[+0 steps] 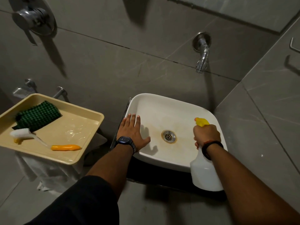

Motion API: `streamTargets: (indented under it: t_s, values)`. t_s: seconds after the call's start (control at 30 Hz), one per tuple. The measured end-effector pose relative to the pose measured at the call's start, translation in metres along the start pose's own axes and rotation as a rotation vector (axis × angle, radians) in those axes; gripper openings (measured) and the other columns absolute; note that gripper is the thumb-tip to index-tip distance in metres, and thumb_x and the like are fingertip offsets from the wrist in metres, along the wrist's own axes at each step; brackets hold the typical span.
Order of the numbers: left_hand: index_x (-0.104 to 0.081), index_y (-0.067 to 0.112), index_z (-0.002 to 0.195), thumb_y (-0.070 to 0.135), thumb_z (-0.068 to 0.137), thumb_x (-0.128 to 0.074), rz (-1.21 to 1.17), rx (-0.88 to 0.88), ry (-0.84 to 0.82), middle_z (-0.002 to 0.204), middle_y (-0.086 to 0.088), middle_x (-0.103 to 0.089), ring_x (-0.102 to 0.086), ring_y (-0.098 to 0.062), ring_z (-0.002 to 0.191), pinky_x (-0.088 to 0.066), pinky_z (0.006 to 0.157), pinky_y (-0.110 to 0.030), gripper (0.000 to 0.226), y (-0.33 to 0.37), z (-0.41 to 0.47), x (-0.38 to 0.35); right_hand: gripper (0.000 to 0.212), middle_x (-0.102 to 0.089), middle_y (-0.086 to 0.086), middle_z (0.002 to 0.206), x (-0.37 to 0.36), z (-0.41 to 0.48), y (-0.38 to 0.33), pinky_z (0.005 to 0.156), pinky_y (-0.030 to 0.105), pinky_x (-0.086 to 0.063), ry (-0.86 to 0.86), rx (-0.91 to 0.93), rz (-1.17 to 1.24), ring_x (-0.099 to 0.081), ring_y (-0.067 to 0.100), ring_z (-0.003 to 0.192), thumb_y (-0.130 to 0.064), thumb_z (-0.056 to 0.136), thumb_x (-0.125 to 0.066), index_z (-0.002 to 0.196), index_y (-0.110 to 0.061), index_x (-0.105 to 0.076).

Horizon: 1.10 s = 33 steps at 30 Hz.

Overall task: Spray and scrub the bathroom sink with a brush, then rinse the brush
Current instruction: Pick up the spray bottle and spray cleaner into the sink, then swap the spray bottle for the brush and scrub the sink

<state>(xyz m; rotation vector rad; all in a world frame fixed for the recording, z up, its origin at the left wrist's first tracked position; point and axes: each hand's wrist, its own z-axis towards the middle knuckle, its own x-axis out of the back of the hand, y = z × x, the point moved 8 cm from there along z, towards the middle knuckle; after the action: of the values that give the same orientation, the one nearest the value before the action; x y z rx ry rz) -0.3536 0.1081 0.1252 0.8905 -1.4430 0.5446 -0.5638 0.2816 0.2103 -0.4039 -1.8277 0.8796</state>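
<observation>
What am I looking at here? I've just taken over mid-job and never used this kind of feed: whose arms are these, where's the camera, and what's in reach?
There is no machine: these are a person's bare arms, filmed by one camera worn on the head, looking down. The left hand lies flat and open on the left rim of the white sink. The right hand has its grip around the neck of a white spray bottle, whose yellow nozzle points over the basin. A wall tap is above the sink. To the left, a beige tray holds the orange-handled brush and a green scrub pad.
</observation>
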Motion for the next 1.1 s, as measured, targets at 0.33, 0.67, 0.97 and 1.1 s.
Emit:
streamTargets:
  t_s: [0.33, 0.67, 0.97, 1.1]
  values:
    - [0.007, 0.012, 0.151, 0.073, 0.08, -0.036, 0.015, 0.0, 0.024, 0.161, -0.01, 0.006, 0.008, -0.026, 0.147, 0.003, 0.12, -0.042, 0.103, 0.0, 0.001, -0.001, 0.044, -0.051, 0.011, 0.058, 0.008, -0.009, 0.038, 0.041, 0.025, -0.04, -0.223, -0.112, -0.032, -0.044, 0.025, 0.038, -0.019, 0.071, -0.042, 0.107, -0.021, -0.067]
    - [-0.007, 0.021, 0.152, 0.072, 0.079, -0.037, -0.218, 0.021, 0.136, 0.161, -0.008, -0.003, 0.002, -0.025, 0.148, 0.0, 0.118, -0.041, 0.094, -0.027, -0.014, 0.015, 0.052, -0.065, 0.006, 0.073, -0.058, -0.096, -0.11, 0.039, 0.026, -0.04, -0.375, 0.468, 0.362, -0.06, 0.023, 0.063, -0.004, 0.077, -0.051, 0.122, -0.025, -0.066]
    - [-0.027, 0.014, 0.148, 0.071, 0.073, -0.04, -0.252, 0.495, 0.217, 0.155, -0.014, -0.027, -0.021, -0.032, 0.143, -0.021, 0.117, -0.043, 0.095, -0.291, -0.064, 0.014, 0.03, -0.071, 0.006, 0.089, -0.254, -0.171, -0.249, 0.05, 0.024, -0.048, -0.447, 0.684, 0.609, -0.063, 0.031, 0.05, -0.006, 0.076, -0.051, 0.1, -0.002, -0.069]
    - [-0.025, 0.013, 0.148, 0.071, 0.073, -0.042, -0.211, 0.641, 0.161, 0.156, -0.014, -0.025, -0.019, -0.032, 0.143, -0.019, 0.117, -0.044, 0.096, -0.386, -0.081, -0.017, 0.045, -0.068, -0.009, 0.091, -0.377, -0.169, -0.251, 0.071, 0.039, -0.058, -0.546, 0.56, 0.615, -0.069, 0.02, 0.075, -0.006, 0.079, -0.056, 0.111, -0.036, -0.066]
